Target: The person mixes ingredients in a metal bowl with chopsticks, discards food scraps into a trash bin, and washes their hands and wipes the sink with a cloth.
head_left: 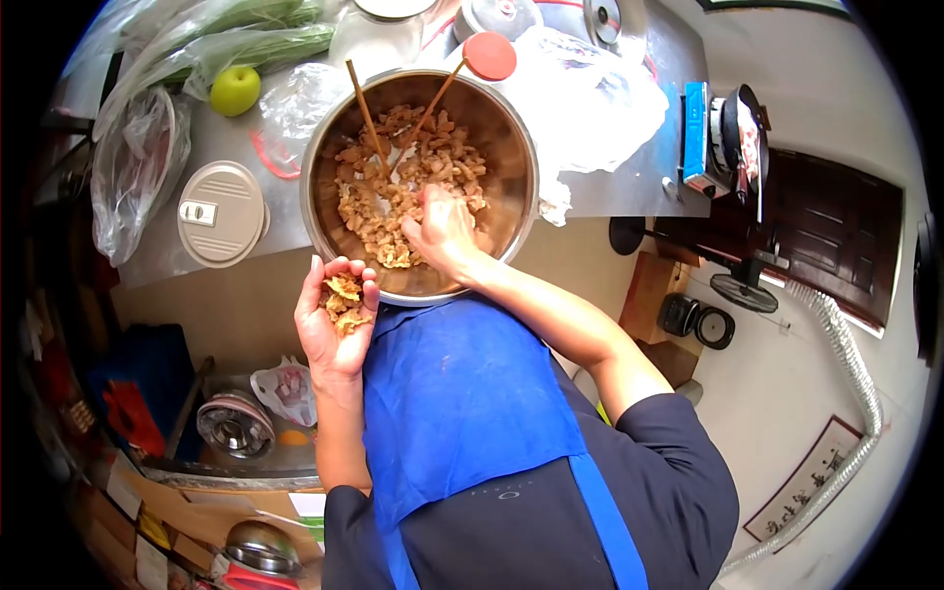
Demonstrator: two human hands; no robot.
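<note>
A large steel bowl (513,187) at the table's front edge holds many small brown, crisp-looking food pieces (393,221), perhaps fried. Two wooden chopsticks (366,110) lean apart in it, their lower ends among the pieces. My left hand (334,320), palm up beside the bowl's near left rim, is cupped around a small heap of the golden-brown pieces. Inside the bowl, my right hand (444,231) reaches down into the food with its fingers bent. Its fingertips are partly hidden, and I cannot make out what they hold.
Left of the bowl are a round beige lidded container (221,214), a green apple (235,90) and bagged green vegetables (246,44). A white plastic bag (590,98) and a red lid (490,56) lie at the right. A pan (744,138) sits on a blue portable stove (696,138).
</note>
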